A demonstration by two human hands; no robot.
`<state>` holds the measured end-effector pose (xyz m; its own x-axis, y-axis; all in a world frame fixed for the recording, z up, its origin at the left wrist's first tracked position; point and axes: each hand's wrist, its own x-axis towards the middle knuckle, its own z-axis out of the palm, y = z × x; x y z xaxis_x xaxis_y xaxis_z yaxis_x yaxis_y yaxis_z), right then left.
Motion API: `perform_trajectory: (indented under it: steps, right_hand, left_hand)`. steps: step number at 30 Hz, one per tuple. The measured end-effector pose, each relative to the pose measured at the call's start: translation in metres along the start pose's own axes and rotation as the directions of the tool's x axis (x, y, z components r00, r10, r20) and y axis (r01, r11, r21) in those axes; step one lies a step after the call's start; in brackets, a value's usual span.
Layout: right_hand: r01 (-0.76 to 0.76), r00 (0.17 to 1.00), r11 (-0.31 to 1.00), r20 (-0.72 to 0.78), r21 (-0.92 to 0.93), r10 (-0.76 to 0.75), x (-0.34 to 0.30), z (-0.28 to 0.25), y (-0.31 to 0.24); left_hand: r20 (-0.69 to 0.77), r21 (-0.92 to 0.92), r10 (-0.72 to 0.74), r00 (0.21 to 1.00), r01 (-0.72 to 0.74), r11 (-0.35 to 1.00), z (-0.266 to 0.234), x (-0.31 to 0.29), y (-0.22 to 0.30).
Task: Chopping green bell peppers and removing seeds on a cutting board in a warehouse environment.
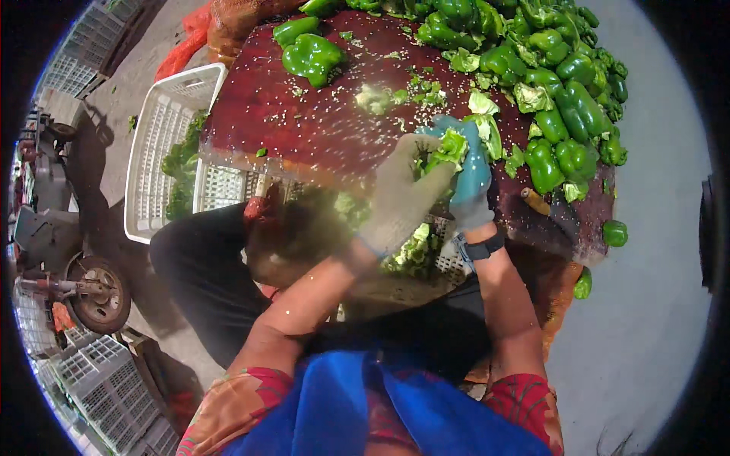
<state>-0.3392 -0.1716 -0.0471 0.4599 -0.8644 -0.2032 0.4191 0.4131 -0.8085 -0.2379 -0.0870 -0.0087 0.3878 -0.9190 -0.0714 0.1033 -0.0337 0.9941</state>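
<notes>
Over the near edge of the dark red table [304, 121], both gloved hands are closed on one torn green bell pepper [452, 149], its pale inside showing. My left hand [395, 196], in a whitish glove, grips it from the left with the thumb uppermost. My right hand [473, 175], in a teal glove, holds its right side; some fingertips are hidden behind it. Beneath the hands, pale green pepper scraps [414, 252] lie in a crate between my knees. A short wooden handle [535, 201] rests on the table right of my right hand.
Many whole green peppers [582, 110] are heaped at the far right. Two more peppers [312, 59] sit at the far left, and seeds dot the tabletop. A white plastic crate [137, 178] with green pieces stands left. Beyond it are a wheeled vehicle [99, 295] and stacked crates [106, 380].
</notes>
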Motion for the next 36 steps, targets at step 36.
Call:
perform_trajectory:
  steps: [36]
  right_hand:
    - [-0.264, 0.963, 0.879, -0.054, -0.398, 0.265, 0.011, -0.006, 0.015]
  left_hand:
    - [-0.284, 0.759, 0.468, 0.837, -0.103, 0.643, -0.366, 0.078, 0.042]
